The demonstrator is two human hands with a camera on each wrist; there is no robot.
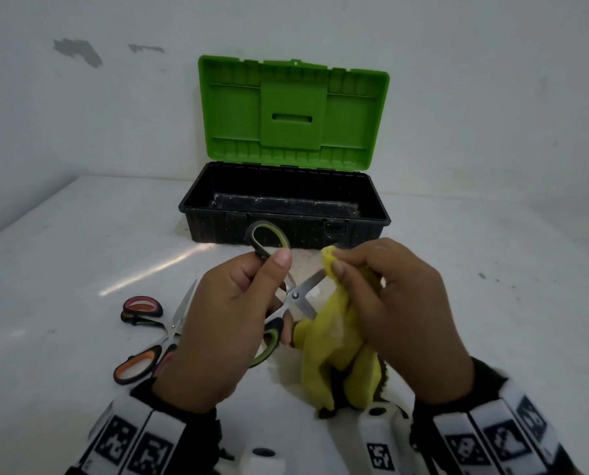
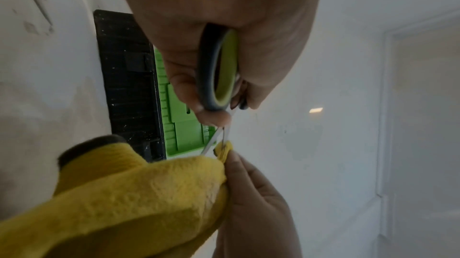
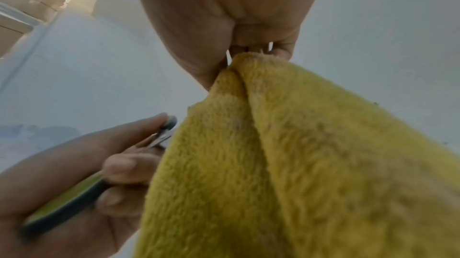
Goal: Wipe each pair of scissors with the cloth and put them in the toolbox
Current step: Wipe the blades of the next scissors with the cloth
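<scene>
My left hand point(image 1: 228, 303) grips the green-and-black scissors point(image 1: 295, 296) by their handles, blades spread apart above the table. The upper blade's tip is wrapped in the yellow cloth point(image 1: 337, 341), which my right hand point(image 1: 389, 296) pinches between thumb and fingers. The rest of the cloth hangs down to the table. In the left wrist view the scissors' handle loop point(image 2: 219, 69) sits in my left hand and the cloth point(image 2: 124, 203) covers the blade tip. The right wrist view shows the cloth point(image 3: 298, 164) held from above. The toolbox point(image 1: 286, 204) stands open behind, its black tray showing nothing inside.
Two more pairs of scissors lie on the white table at the left: one with red-and-black handles point(image 1: 142, 308), one with orange-and-black handles point(image 1: 135, 366), blades crossing. The toolbox's green lid point(image 1: 293, 108) stands upright against the white wall.
</scene>
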